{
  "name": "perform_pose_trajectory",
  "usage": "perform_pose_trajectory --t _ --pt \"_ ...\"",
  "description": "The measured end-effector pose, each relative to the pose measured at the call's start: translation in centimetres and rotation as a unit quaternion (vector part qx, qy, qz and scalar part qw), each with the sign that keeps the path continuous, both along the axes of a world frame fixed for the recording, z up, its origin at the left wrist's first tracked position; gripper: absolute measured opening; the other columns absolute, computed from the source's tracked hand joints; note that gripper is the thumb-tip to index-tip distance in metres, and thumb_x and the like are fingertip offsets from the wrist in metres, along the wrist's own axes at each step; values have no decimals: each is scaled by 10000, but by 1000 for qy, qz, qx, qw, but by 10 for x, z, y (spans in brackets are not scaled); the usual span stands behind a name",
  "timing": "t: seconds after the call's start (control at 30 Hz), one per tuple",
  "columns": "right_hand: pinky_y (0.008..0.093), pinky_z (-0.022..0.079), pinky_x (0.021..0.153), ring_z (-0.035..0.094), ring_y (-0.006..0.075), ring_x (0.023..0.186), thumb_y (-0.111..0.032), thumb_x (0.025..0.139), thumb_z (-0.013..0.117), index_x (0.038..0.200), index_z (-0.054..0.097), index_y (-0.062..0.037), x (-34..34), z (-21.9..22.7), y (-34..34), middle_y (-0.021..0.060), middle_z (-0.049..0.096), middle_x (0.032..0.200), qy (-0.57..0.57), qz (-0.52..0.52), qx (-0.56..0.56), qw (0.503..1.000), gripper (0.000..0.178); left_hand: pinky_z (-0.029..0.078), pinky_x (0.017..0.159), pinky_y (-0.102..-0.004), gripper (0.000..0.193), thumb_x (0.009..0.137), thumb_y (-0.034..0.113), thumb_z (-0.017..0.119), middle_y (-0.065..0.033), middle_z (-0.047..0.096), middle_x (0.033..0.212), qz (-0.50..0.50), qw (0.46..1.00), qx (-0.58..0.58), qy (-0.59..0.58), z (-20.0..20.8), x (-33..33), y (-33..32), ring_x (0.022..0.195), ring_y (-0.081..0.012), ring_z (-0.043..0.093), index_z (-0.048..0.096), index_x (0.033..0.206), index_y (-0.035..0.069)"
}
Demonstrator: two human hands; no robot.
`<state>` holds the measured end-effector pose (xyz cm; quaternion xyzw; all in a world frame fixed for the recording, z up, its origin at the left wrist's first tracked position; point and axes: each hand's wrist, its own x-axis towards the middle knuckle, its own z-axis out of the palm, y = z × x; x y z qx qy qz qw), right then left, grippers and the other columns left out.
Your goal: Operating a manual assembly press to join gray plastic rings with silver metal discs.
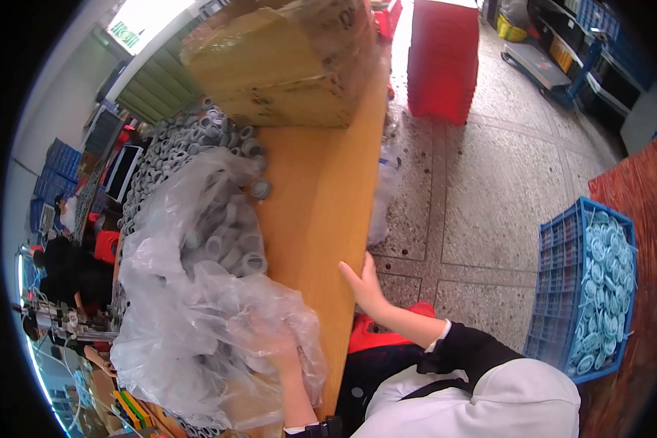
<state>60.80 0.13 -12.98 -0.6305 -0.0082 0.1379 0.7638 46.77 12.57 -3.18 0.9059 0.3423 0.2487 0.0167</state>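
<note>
My left hand point(266, 342) is inside a large crumpled clear plastic bag point(197, 292) that lies on the orange wooden table point(321, 190). The hand is blurred and seen through the film, so its fingers are unclear. The bag holds several grey ring-shaped plastic parts point(237, 248), and more of them are heaped behind it point(197, 135). My right hand point(363, 286) grips the table's right edge, thumb on top, fingers over the side. A black cuff and white sleeve point(482, 379) trail behind it.
A big cardboard box point(285, 62) stands at the table's far end. On the speckled floor to the right are a blue crate of pale blue round parts point(588, 292), stacked red crates point(442, 58) and a red stool point(376, 332). Other people work at far left point(66, 270).
</note>
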Motion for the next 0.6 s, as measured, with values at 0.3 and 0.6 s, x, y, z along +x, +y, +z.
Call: perform_pose_trajectory --t 0.3,0.6 --pt "410 380 944 455 398 1135 -348 876 565 1243 340 53 -6 24 13 281 427 1225 -7 -70 -34 997 589 263 1039 -475 639 724 207 705 -297 339 1343 -43 988 -145 5 2 -3 -3 1250 -403 336 448 1282 31" --pt "438 365 979 377 465 1202 -388 873 547 1313 239 72 -13 40 7 311 224 1387 11 -27 -72 997 707 292 1030 -439 596 726 204 704 -288 392 1316 -16 967 -245 65 21 -35 30 1231 -370 383 487 1250 21"
